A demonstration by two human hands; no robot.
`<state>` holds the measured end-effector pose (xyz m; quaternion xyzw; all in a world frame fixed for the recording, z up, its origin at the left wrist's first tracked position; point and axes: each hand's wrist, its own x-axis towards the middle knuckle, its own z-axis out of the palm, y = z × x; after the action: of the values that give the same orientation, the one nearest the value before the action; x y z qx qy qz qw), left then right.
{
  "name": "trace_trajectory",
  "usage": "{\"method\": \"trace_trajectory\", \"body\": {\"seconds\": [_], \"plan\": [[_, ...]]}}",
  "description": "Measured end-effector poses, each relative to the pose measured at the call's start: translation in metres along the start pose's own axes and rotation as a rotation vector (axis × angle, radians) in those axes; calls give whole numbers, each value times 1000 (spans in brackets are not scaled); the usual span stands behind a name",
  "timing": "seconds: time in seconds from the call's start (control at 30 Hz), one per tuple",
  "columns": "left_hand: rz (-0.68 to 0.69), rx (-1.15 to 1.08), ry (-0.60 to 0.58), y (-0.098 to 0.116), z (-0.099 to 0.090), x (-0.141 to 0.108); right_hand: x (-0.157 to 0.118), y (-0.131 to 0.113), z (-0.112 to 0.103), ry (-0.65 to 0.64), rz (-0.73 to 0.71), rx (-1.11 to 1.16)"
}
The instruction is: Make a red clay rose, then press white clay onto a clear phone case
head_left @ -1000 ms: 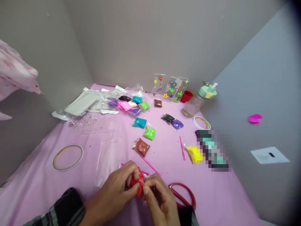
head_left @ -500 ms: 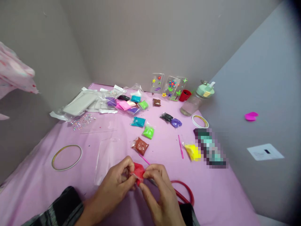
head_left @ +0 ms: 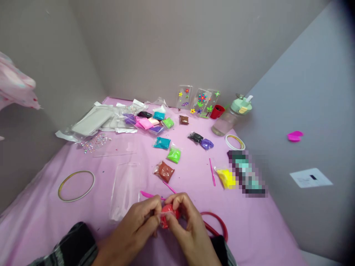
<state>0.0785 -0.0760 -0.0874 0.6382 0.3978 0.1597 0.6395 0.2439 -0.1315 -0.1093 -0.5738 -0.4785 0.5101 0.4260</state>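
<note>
Both hands hold a small packet of red modelling clay low over the table, near its front edge. My left hand pinches the packet's left side between thumb and fingers. Curled around the other side, my right hand has its thumb on the front and its fingers behind. Just beyond the hands lie a pink modelling tool and a thin pink stick. Red-handled scissors rest beside my right hand, which partly covers them. A clear phone case lies beyond my left hand.
Packets of brown, green, blue and yellow clay are spread ahead. Tape rolls lie at both sides. A blurred-out phone is on the right. Decorated cases and a bottle stand at the back.
The red packet has shifted slightly right and down, and my right fingers have moved further around it. The pink modelling tool beyond my left hand has come into view.
</note>
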Motion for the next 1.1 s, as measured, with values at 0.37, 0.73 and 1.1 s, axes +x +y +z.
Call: {"method": "trace_trajectory", "body": {"seconds": [0.37,0.73,1.1], "plan": [[589,745,288,-32,2,-4,5,-3,-10,51,83,111],[458,831,116,-24,-10,-2,2,5,0,119,-30,-59],[370,536,33,-20,-22,-5,-1,3,-17,-78,3,-80]]}}
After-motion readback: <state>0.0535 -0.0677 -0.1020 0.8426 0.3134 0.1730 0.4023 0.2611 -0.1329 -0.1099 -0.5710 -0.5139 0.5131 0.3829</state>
